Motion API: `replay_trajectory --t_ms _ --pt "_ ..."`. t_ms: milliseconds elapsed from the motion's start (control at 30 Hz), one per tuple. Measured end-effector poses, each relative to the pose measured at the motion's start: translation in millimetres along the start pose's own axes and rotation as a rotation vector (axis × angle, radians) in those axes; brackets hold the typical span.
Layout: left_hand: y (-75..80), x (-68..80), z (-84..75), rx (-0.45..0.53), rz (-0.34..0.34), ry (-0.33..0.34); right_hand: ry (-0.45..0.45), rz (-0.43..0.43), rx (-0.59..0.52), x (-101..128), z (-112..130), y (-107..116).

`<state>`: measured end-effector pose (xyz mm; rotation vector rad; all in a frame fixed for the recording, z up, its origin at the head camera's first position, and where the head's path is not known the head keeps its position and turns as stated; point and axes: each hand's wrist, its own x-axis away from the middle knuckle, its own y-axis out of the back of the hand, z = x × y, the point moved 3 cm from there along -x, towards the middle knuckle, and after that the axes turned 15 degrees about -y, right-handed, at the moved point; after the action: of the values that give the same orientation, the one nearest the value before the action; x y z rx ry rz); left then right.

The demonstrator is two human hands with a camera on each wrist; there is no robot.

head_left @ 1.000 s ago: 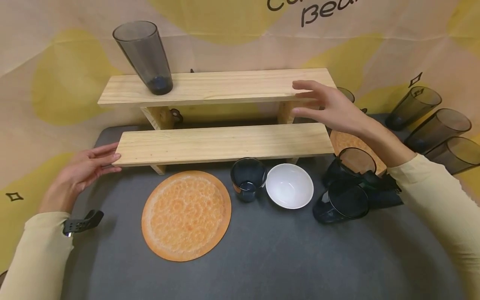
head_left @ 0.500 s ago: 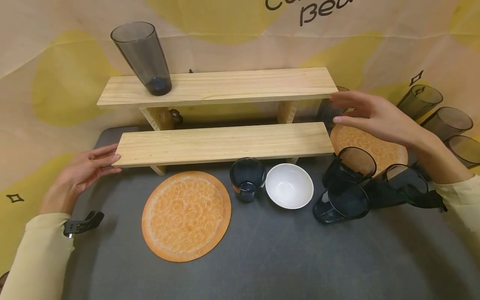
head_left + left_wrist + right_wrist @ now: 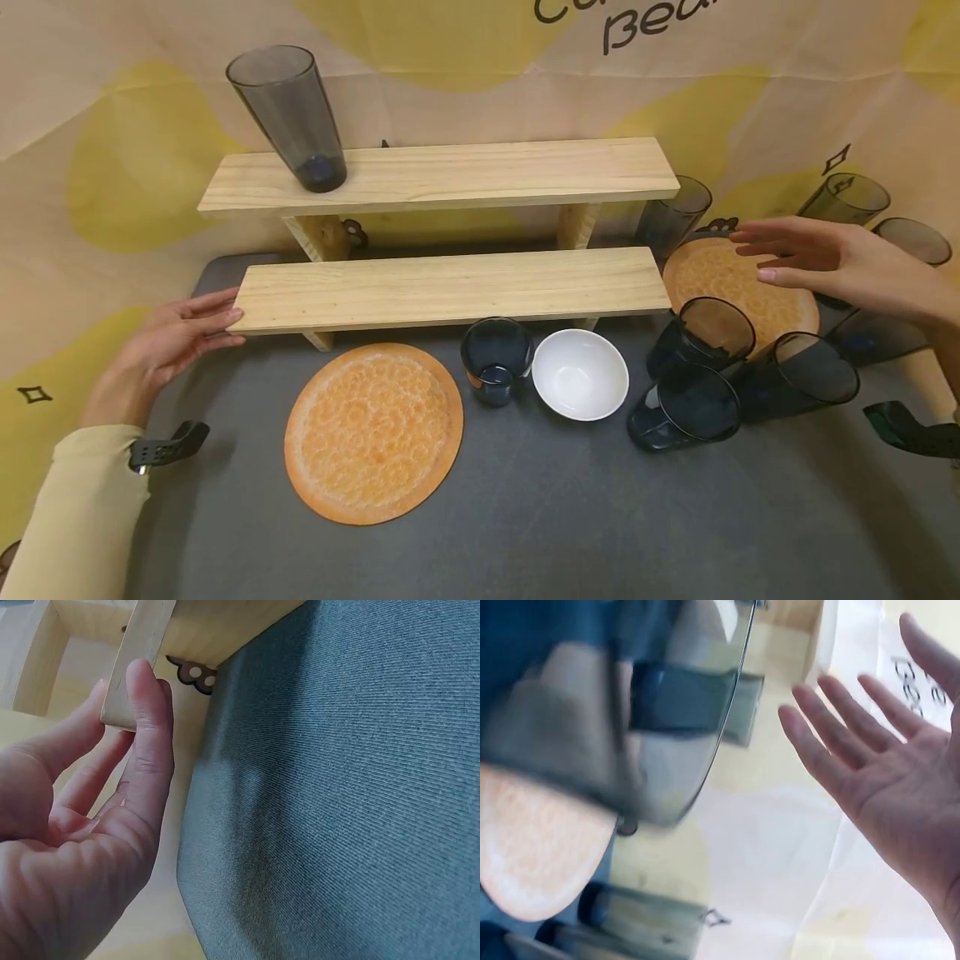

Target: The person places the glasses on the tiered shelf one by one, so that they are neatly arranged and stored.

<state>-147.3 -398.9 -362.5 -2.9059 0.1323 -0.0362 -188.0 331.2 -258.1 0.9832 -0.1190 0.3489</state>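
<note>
- Pale pine is what my left hand (image 3: pixel 168 342) touches: its straight fingers rest against the left end of the lower shelf board (image 3: pixel 450 287), gripping nothing. In the left wrist view one fingertip (image 3: pixel 142 679) lies on the board's edge, and the rest of the shelf runs out of frame.
- My right hand (image 3: pixel 840 262) hovers spread and relaxed, holding nothing, above the orange mat on the right (image 3: pixel 738 287) and the smoky tumblers (image 3: pixel 847 200) at the far right. I cannot tell whether it touches any of them; it hides part of the nearest ones.
- The right wrist view shows the open palm (image 3: pixel 889 769) beside a blurred glass rim; I can make out little else there.
- A tall grey tumbler (image 3: pixel 288 117) stands on the upper shelf board (image 3: pixel 450 171), at its left end.
- In front of the shelf, on the grey table (image 3: pixel 525 517), lie a second orange mat (image 3: pixel 373 432), a short dark glass (image 3: pixel 495 358) and a white bowl (image 3: pixel 580 373), glass and bowl just beside each other.
- Three dark tumblers (image 3: pixel 701 392) lie tipped to the right of the bowl, and another (image 3: pixel 671 218) stands half hidden behind the shelf's right end.
</note>
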Motion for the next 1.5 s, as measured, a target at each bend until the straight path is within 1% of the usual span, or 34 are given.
replay_trajectory --t_ms 67,133,167,233,267,333,400,467,500,533,633,733,833,933,1000,1067,1133,1233,1400,1467,1500 --pt "0.4 0.2 0.5 -0.002 -0.001 0.0 0.021 0.038 -0.019 2.0 -12.6 -0.3" --pt "0.8 0.0 0.7 -0.004 -0.001 0.004 0.072 0.094 -0.057 4.7 -26.0 -1.1" --pt "1.0 -0.3 0.7 -0.004 0.0 0.006 0.1 0.13 -0.057 6.2 -34.0 -1.6" --pt "1.2 -1.1 0.4 -0.001 0.002 0.007 0.131 0.166 -0.081 11.3 -47.7 -3.5" --pt "1.1 -1.6 0.2 -0.002 0.005 0.006 0.162 0.181 -0.103 13.9 -53.5 -4.5" --pt "1.0 -2.5 -0.1 0.001 0.009 0.004 0.252 0.224 -0.195 18.8 -63.1 -7.0" --pt "0.9 -2.5 -0.2 0.004 0.006 0.004 0.355 0.286 -0.323 23.0 -68.9 -10.2" --pt "0.7 -1.8 -0.1 0.007 0.003 0.004 0.493 0.407 -0.436 25.4 -75.3 -13.4" --pt "0.5 -1.3 0.0 0.008 0.0 0.005 0.541 0.468 -0.48 26.4 -79.0 -15.1" --pt "0.2 -1.0 0.1 0.01 -0.005 0.006 0.564 0.509 -0.512 28.0 -82.7 -16.8" --pt "-1.5 -1.1 -0.3 0.011 -0.007 0.005 0.565 0.526 -0.528 35.2 -96.1 -23.7" --pt "-3.5 -2.7 -2.0 0.006 -0.004 0.006 0.569 0.492 -0.552 42.6 -108.7 -32.9" --pt "-3.7 -3.7 -2.9 0.011 -0.001 0.005 0.632 0.471 -0.582 46.4 -115.3 -42.7" --pt "-1.8 -2.3 -1.9 0.017 -0.004 0.01 0.673 0.45 -0.614 48.1 -114.6 -50.6" --pt "-0.9 -1.4 -0.7 0.021 -0.006 0.016 0.673 0.433 -0.651 49.5 -115.0 -54.4" --pt "-1.2 -1.4 0.2 0.018 -0.004 0.019 0.692 0.425 -0.679 50.7 -116.7 -56.9" --pt "-1.8 -2.1 0.7 0.016 -0.004 0.018 0.666 0.38 -0.684 53.7 -120.0 -58.9" --pt "-2.1 -2.5 0.7 0.017 -0.008 0.016 0.57 0.306 -0.667 58.6 -123.7 -62.5" --pt "-1.1 -0.6 0.6 0.016 -0.017 0.014 0.328 0.164 -0.656 64.7 -126.4 -68.7" --pt "-1.1 0.3 0.7 0.017 -0.015 0.012 0.287 0.141 -0.678 66.1 -126.7 -70.8" --pt "-1.3 0.5 0.7 0.02 -0.012 0.01 0.283 0.137 -0.684 66.7 -126.5 -71.6"
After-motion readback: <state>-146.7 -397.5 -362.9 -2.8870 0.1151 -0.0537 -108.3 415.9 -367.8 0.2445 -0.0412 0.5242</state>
